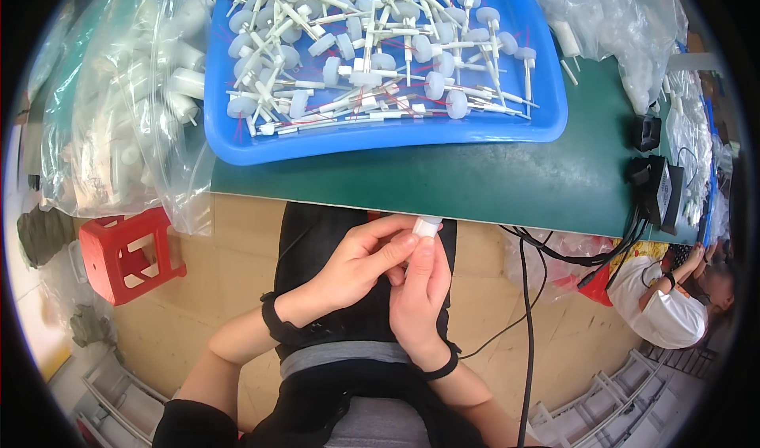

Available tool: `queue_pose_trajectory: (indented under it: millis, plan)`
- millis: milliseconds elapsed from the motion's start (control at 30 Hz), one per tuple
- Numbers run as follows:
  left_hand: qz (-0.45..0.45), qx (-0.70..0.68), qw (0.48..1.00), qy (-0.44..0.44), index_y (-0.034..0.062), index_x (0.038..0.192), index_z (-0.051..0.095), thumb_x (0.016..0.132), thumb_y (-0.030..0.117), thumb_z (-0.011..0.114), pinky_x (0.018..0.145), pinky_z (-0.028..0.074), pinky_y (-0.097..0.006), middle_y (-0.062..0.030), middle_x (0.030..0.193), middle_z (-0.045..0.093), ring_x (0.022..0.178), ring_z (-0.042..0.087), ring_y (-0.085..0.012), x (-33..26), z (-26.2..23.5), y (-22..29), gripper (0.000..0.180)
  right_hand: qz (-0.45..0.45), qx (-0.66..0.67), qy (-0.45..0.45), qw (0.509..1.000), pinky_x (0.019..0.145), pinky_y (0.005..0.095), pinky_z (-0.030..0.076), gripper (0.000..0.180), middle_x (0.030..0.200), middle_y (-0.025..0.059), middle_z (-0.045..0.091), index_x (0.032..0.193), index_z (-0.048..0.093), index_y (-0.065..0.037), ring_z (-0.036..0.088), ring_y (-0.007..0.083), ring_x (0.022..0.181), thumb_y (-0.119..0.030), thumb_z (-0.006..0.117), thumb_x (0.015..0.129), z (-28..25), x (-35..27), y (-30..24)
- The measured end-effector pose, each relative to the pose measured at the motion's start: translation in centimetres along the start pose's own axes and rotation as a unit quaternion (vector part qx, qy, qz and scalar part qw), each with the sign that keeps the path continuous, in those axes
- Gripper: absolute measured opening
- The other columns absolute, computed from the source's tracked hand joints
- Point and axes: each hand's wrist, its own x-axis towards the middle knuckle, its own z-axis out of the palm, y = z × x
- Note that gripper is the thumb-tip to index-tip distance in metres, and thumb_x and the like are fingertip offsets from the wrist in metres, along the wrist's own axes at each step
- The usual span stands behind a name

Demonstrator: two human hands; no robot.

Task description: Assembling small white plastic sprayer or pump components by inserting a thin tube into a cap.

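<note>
Head view: small white piece (427,226), smooth, plastic-looking, blocky with rounded top. Sits at fingertips of both hands, just beyond them, by edge of green table (491,179). Left hand (366,260) pinching it between thumb and fingers; right hand (419,294) gripping it from below. Ahead, glossy blue tray (380,143) with heaped white stems, frosted discs, thin red wires. Left, crinkled clear bag (119,131). Right, black box (661,191), pale marking too small to read.
</note>
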Motion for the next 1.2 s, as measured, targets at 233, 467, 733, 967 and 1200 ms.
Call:
queue_pose_trajectory:
  millis: [233, 467, 733, 967, 1200]
  plan:
    - [-0.081, -0.022, 0.994, -0.076, 0.0032, 0.127, 0.046, 0.095, 0.032, 0.044, 0.059, 0.041, -0.017, -0.0035, 0.101, 0.057, 0.078, 0.054, -0.0054, 0.0, -0.6, 0.3, 0.043, 0.008, -0.126, 0.046, 0.991, 0.047, 0.0199, 0.037, 0.030, 0.069, 0.0004, 0.051, 0.095, 0.050, 0.002, 0.047, 0.0043, 0.058, -0.023, 0.034, 0.099, -0.2, -0.3, -1.0]
    - [-0.048, -0.277, 0.958, -0.050, 0.0068, 0.131, 0.042, 0.096, 0.033, 0.041, 0.071, 0.038, -0.021, -0.0015, 0.099, 0.052, 0.082, 0.047, -0.0059, 0.1, 2.9, -2.2, 0.043, -0.044, -0.441, 0.041, 0.895, 0.043, 0.0256, 0.037, 0.026, 0.055, 0.0052, 0.050, 0.087, 0.052, 0.003, 0.049, 0.0093, 0.047, -0.020, 0.043, 0.096, -1.0, 0.3, -3.5]
    - [-0.015, -0.090, 0.995, 0.031, 0.0004, 0.122, 0.049, 0.096, 0.025, 0.043, 0.088, 0.043, -0.028, -0.0074, 0.110, 0.055, 0.099, 0.053, -0.0134, -0.1, 1.0, -0.5, 0.036, -0.075, -0.185, 0.069, 0.978, 0.053, 0.0211, 0.035, 0.032, 0.068, -0.0014, 0.049, 0.088, 0.051, 0.000, 0.043, 0.0047, 0.060, -0.024, 0.034, 0.099, 0.2, 0.7, 0.3]
    - [0.026, 0.007, 0.993, 0.113, 0.0035, 0.115, 0.055, 0.094, 0.028, 0.048, 0.054, 0.044, -0.019, -0.0013, 0.087, 0.059, 0.068, 0.055, -0.0048, 0.2, 1.1, 0.7, 0.033, -0.023, -0.074, 0.040, 0.996, 0.054, 0.0202, 0.034, 0.033, 0.075, -0.0004, 0.050, 0.096, 0.052, 0.000, 0.043, 0.0050, 0.065, -0.026, 0.032, 0.099, 0.4, 1.0, 1.3]
    - [-0.087, -0.016, 0.996, -0.023, 0.0035, 0.126, 0.045, 0.095, 0.021, 0.048, 0.040, 0.041, -0.017, -0.0031, 0.090, 0.059, 0.067, 0.061, -0.0067, -4.0, 1.4, -0.9, 0.036, 0.083, 0.027, -0.098, 0.991, 0.049, 0.0234, 0.047, 0.038, 0.087, 0.0069, 0.051, 0.127, 0.036, 0.002, 0.050, 0.0095, 0.061, -0.022, 0.027, 0.099, -3.4, -3.5, 0.2]
